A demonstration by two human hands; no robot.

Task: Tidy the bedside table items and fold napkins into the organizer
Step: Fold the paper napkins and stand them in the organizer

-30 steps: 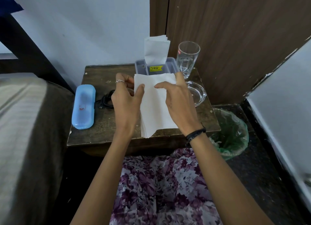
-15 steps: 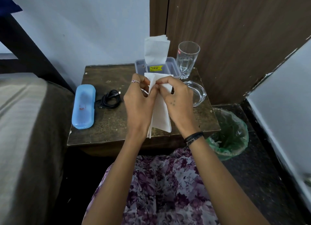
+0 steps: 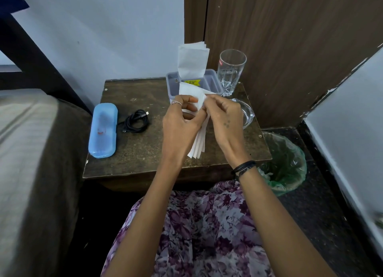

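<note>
White napkin (image 3: 199, 140) hangs over the table (image 3: 132, 146), pinched by left hand (image 3: 180, 124) and right hand (image 3: 224, 121) (organizer (image 3: 210, 83) just behind); align edges, then crease firmly.

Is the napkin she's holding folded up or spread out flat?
Folded. The napkin is a narrow strip with stacked layered edges at its bottom, pinched near the top by the left hand and right hand.
</note>
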